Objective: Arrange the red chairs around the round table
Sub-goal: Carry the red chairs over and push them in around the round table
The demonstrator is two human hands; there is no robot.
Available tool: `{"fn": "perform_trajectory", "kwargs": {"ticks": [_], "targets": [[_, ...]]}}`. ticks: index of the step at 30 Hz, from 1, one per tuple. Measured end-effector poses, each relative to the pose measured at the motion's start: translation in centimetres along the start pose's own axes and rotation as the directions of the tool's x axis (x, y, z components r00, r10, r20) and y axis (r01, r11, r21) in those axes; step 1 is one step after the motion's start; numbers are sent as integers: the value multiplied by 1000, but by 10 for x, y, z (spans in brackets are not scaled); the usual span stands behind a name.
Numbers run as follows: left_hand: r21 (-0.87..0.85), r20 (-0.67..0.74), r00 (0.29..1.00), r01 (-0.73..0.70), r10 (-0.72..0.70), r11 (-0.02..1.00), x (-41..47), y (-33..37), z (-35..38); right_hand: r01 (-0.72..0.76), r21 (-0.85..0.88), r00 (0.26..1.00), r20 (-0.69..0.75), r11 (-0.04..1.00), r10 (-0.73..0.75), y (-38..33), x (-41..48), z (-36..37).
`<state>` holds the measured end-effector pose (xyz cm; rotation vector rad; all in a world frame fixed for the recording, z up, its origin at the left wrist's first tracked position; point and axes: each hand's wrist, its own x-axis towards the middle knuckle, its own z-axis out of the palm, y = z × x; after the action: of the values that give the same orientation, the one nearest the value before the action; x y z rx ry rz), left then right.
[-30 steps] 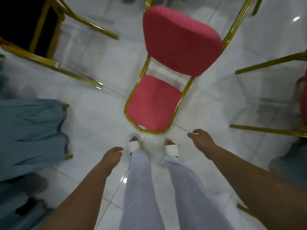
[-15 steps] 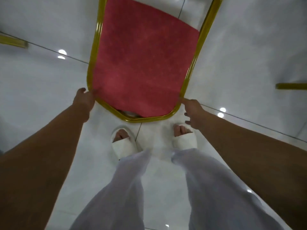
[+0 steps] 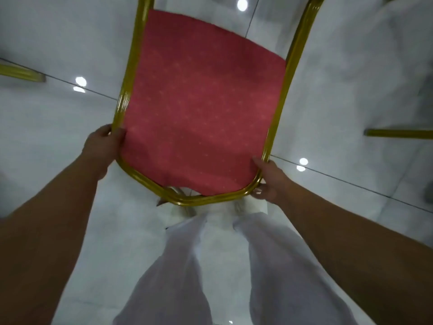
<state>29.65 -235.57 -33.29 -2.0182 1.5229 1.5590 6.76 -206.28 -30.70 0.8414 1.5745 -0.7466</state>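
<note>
A red chair [image 3: 201,127] with a gold metal frame fills the upper middle of the head view; only one padded red panel and its rounded gold rim show. My left hand [image 3: 103,144] grips the rim at its left side, thumb over the red padding. My right hand [image 3: 269,181] grips the rim at the lower right corner, fingers curled under it. The panel's near edge hangs over my feet. The round table is out of view.
Glossy white floor tiles [image 3: 351,90] spread all around. A gold chair leg [image 3: 21,73] pokes in at the left edge and another gold bar [image 3: 398,133] at the right edge. My white trousers [image 3: 182,266] fill the lower middle.
One second ago both hands hung free in front of the chair. They reached its gold rim and now grip it on both sides; the red panel has come closer, over my feet.
</note>
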Motion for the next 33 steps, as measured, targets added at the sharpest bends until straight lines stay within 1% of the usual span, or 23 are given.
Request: {"fn": "perform_trajectory", "kwargs": {"ticks": [2, 4, 7, 9, 11, 13, 16, 18, 19, 21, 23, 24, 25, 26, 27, 28, 30, 31, 33], "targets": [[45, -66, 997, -42, 44, 998, -63, 20, -33, -37, -18, 998, 49, 999, 38, 7, -65, -19], [95, -96, 994, -35, 44, 995, -129, 44, -67, -65, -10, 994, 92, 998, 66, 12, -136, -39], [167, -104, 994, 32, -15, 986, -224, 97, -115, -64, 2, 987, 149, 998, 63, 2, -250, -72], [156, -95, 993, 77, -63, 985, -286, 140, -138, -23, -30, 983, 181, 999, 28, -21, -325, -100], [65, -72, 990, 123, -118, 990, -339, 183, -152, 31, -71, 979, 202, 997, -16, -54, -387, -127], [-69, -41, 981, 189, -192, 980, -388, 226, -156, 120, -88, 978, 183, 989, -102, -92, -440, -152], [-251, 11, 981, 190, -193, 949, -438, 287, -150, 283, -37, 940, 207, 958, -270, -163, -506, -183], [-388, 20, 986, 158, -163, 908, -462, 324, -143, 384, 49, 889, 250, 922, -383, -209, -546, -201], [-462, 21, 990, 133, -138, 877, -471, 342, -141, 428, 112, 850, 289, 897, -441, -229, -563, -208], [-586, 17, 999, 43, -41, 809, -487, 375, -139, 531, 185, 765, 315, 827, -562, -259, -589, -214], [-634, -38, 997, -72, 61, 770, -499, 404, -138, 620, 205, 693, 308, 757, -652, -275, -608, -212], [-601, -112, 988, -155, 109, 784, -504, 415, -139, 645, 216, 667, 308, 733, -678, -279, -616, -208], [-529, -197, 966, -246, 165, 812, -509, 424, -140, 659, 220, 649, 317, 719, -691, -280, -622, -203], [-446, -248, 940, -327, 236, 834, -514, 432, -140, 668, 212, 639, 330, 714, -695, -280, -626, -199], [-378, -240, 921, -380, 307, 844, -520, 439, -140, 675, 192, 633, 347, 713, -692, -279, -629, -195], [-321, -181, 913, -407, 367, 855, -526, 446, -139, 681, 168, 631, 360, 713, -687, -277, -630, -193], [-191, -12, 896, -438, 444, 879, -534, 460, -133, 696, 136, 626, 366, 705, -689, -278, -629, -191], [-116, 55, 876, -470, 478, 875, -536, 470, -129, 710, 127, 620, 355, 693, -700, -282, -629, -192], [-1, 142, 832, -541, 536, 841, -536, 496, -119, 746, 116, 600, 309, 655, -738, -296, -634, -195]]}}
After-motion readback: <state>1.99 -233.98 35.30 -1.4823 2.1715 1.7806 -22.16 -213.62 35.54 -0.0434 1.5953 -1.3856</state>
